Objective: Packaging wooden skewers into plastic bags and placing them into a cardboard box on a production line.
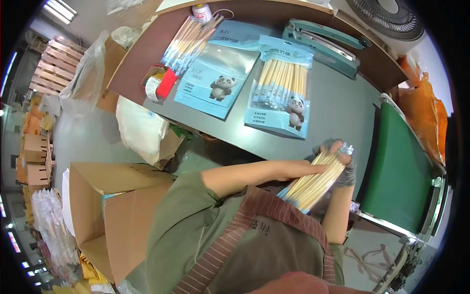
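Our two hands are together, both clamped on one bundle of wrapped chopsticks (pixel 317 180). We grip its side with the left hand (pixel 296 169), thumb laid along the sticks, and close the right hand (pixel 344 159), grey covering at its wrist, around the upper end. We hold the bundle tilted, nearer our body than the filled bag (pixel 268 117) and a little to its right; its blue-printed end points down toward our apron (pixel 259 202).

That filled bag lies flat on the grey table (pixel 338 100), packed with chopsticks. Just left of it we see flat blue bags (pixel 203 88), overlapping. Farther left of it sits a red tape dispenser (pixel 169 82), and beyond that, a loose pile of chopsticks (pixel 190 41) with a white bottle (pixel 201 13) at its far end. Beyond the filled bag, to its right, stands a long teal machine (pixel 325 46). Well to its right, we have a green belt (pixel 397 166).
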{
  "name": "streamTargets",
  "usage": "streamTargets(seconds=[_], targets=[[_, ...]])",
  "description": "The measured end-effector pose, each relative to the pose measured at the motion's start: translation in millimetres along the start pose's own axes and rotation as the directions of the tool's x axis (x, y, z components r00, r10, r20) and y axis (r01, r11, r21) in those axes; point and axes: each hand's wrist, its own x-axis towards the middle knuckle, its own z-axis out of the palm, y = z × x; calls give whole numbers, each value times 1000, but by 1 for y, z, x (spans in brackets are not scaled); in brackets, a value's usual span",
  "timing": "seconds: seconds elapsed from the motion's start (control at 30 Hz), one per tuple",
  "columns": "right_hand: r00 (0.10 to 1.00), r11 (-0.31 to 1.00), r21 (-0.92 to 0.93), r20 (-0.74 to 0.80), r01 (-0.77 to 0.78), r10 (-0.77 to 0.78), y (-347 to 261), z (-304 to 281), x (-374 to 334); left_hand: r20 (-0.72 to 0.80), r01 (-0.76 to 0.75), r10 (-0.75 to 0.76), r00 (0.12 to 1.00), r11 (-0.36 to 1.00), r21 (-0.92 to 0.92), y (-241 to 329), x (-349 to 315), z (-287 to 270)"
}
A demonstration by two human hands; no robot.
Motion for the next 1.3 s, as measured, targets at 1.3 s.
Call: streamTargets(seconds=[1.3], targets=[[962,962,60,42,268,-271,7,6,-44,-83,204,963,257,30,978,207,-220,-283]])
